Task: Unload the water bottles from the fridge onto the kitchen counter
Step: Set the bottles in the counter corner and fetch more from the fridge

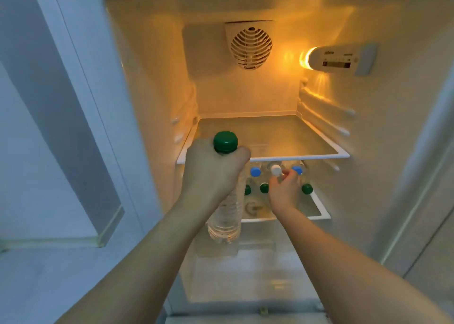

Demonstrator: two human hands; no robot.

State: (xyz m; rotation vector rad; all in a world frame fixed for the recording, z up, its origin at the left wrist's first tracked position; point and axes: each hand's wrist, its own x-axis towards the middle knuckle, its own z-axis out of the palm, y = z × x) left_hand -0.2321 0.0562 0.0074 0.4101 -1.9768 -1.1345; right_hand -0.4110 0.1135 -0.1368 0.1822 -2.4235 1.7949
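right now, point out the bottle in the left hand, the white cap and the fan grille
bottle (pixel 227 215), head view, ribbed clear body
white cap (pixel 276 170), head view, top of cap
fan grille (pixel 251 48), head view, middle of slats

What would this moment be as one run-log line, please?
left hand: holds green-cap bottle | right hand: reaching white-cap bottle | fridge: open

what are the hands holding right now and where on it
The left hand grips a green-capped water bottle around its neck, just below the cap. The right hand reaches to the white-capped bottle; a firm hold cannot be told.
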